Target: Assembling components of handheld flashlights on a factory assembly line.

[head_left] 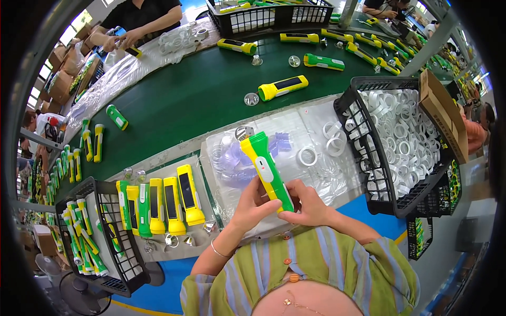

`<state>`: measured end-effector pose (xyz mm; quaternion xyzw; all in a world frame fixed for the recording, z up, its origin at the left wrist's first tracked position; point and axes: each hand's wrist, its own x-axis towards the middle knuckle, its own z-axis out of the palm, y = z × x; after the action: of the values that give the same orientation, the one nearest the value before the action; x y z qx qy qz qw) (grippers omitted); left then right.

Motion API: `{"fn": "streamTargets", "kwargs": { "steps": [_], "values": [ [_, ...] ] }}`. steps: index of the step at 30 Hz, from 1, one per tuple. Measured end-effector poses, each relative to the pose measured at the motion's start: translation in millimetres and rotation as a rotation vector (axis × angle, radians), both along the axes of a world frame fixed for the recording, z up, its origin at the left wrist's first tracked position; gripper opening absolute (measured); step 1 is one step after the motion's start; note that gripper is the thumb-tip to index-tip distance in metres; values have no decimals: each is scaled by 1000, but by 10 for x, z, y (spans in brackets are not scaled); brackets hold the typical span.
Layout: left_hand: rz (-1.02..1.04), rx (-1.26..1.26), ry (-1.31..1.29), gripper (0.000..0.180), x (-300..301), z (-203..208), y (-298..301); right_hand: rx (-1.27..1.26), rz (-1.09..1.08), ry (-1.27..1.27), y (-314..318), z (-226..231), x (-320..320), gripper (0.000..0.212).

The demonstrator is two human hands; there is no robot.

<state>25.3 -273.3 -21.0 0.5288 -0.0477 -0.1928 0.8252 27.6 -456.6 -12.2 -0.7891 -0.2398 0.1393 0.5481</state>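
Observation:
Both my hands hold a yellow and green flashlight (268,169) by its lower end, tilted, with its wide green head pointing away from me. My left hand (252,206) wraps its left side, thumb along the body. My right hand (310,204) grips the bottom right, fingers partly hidden behind it. Beyond the flashlight's head lies a shiny reflector cup (244,133). Clear bluish plastic lenses (232,160) are piled under and beside the flashlight. To its right, a white ring (307,156) rests on the plastic sheet, with a few more rings (334,141) farther right.
Several flashlights (156,206) stand in a row at left, beside a black crate (124,258) of flashlights. At right stands a black crate (380,174) full of white rings. A green conveyor (195,95) carries flashlights and reflectors. Across it, another person's hands (124,39) hold a flashlight.

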Motion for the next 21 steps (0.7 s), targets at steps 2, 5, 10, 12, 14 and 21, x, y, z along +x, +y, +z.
{"fn": "streamTargets", "kwargs": {
  "steps": [2,5,10,12,14,21],
  "values": [
    [-3,13,7,64,11,10,2,6,16,-4,-14,-3,10,54],
    [-10,32,25,64,23,-26,32,6,58,61,-43,6,38,53],
    [-53,14,5,60,80,-13,80,76,105,60,-52,-40,103,53],
    [-60,15,10,61,94,-34,82,81,97,49,-52,-35,105,52],
    [-94,7,-10,62,98,-6,41,105,51,76,-78,-28,71,50],
    [226,205,-311,67,83,-62,-149,21,-98,-155,-42,-71,106,59]
  ]
}}
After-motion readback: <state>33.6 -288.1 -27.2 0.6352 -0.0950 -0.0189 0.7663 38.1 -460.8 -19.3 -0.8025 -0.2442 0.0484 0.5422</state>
